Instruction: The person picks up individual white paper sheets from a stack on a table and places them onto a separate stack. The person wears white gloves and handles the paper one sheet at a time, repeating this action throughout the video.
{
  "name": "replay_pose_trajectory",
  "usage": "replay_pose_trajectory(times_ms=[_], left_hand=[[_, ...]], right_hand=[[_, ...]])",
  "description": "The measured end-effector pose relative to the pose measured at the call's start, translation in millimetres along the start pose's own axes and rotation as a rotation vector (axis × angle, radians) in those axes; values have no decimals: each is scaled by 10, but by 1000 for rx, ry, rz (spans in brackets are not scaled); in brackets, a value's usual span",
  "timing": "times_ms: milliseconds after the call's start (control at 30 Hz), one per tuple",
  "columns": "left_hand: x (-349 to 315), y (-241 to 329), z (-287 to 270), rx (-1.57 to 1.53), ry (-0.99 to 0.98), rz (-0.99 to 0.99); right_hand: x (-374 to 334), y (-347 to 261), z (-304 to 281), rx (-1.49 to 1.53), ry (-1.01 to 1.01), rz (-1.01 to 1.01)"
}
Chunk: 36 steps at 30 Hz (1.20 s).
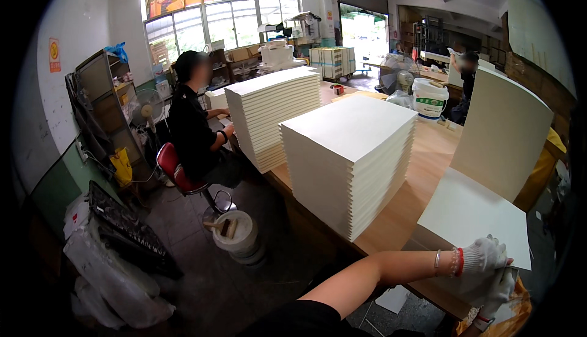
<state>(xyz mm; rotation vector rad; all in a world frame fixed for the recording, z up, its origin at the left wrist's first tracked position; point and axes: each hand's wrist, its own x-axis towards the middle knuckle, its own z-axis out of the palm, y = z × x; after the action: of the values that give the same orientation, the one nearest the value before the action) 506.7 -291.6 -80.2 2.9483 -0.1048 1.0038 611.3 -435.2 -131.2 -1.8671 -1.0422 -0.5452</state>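
Note:
A flat white sheet (479,212) lies at the right end of the wooden table, in front of a tall standing white panel (504,132). At the sheet's near right corner, my left hand (483,256), in a white knit glove with bare fingertips, is closed on the edge. Just below it my right hand (498,291), gloved too, is closed at the same corner; its fingers are partly hidden. To the left rises a big stack of white box-like pieces (348,166) with rippled edges. Beyond it stands a second such stack (275,117).
A person (195,114) sits on a red stool (177,169) at the table's left side. On the floor stands a bucket (235,236) with a brush across it. A white tub (430,98) and a fan (397,74) are farther back, near another person (468,83).

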Motion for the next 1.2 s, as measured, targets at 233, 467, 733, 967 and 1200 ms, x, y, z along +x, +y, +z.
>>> replay_pose_trajectory(times_ms=[233,467,733,967,1200], left_hand=[[-56,14,-207,57,64,101],[246,-179,-1086,-26,221,-62],[-18,-1201,-1915,-757,488,-185],[-414,-1571,-2349,-762,916,-430],[-168,-1926,-2698,-561,1034,-604]], right_hand=[[10,-112,-64,34,-58,101],[86,-745,-314,-183,33,-292],[239,-2047,541,94,-415,-580],[34,-2353,1077,61,-239,-673],[-34,-2350,1126,28,-209,-684]])
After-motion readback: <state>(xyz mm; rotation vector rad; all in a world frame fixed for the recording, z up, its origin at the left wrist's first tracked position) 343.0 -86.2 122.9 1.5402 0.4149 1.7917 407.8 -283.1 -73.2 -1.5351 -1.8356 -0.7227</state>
